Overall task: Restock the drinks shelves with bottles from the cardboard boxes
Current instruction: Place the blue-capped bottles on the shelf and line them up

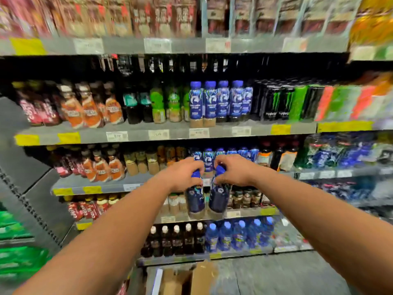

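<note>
Two blue bottles [195,199] beneath left hand [183,173] and right hand [232,170], tops in their grasp.

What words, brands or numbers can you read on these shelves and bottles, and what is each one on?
"MONSTER", faint, under a green claw mark: black cans.
Blue bottles, shelved and held: labels blurred.
Price tags: numbers too blurred.
Red bottles: blurred lettering, unreadable.
</note>
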Available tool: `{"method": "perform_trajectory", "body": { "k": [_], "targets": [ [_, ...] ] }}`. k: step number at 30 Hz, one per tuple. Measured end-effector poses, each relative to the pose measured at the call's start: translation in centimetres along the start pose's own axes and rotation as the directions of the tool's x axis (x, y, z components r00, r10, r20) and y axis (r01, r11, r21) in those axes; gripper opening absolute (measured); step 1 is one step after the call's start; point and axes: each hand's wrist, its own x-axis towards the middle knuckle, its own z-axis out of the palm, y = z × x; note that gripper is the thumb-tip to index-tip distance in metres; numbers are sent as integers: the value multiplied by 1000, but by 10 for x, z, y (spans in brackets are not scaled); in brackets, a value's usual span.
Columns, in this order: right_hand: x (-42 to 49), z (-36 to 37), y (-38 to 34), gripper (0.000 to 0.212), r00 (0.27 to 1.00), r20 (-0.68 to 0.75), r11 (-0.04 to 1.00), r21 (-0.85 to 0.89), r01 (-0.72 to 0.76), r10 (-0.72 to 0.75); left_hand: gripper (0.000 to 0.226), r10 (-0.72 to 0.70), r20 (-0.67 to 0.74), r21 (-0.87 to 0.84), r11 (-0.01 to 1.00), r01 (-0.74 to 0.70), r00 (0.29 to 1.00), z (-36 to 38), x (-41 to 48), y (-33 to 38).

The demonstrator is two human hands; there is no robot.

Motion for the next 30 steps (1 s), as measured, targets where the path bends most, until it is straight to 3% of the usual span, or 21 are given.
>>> {"method": "perform_trajectory", "body": {
  "k": [4,18,22,30],
  "targets": [
    [-15,-53,6,31,994,-28,994,51,-101,102,41,-31,-13,-9,999,30,999,-43,9,27],
    [-31,-152,-2,8,968,-188,986,36,-163,167,18,274,0,34,961,-274,962,-140,49,63],
    [-29,-169,-7,20,942,-269,979,9,-204,199,17,330,4,47,943,-330,944,-157,61,69],
    [-25,-181,3,39,900,-262,937,53,-346,347,19,358,-24,-28,933,-358,933,-162,83,74]
  ]
}}
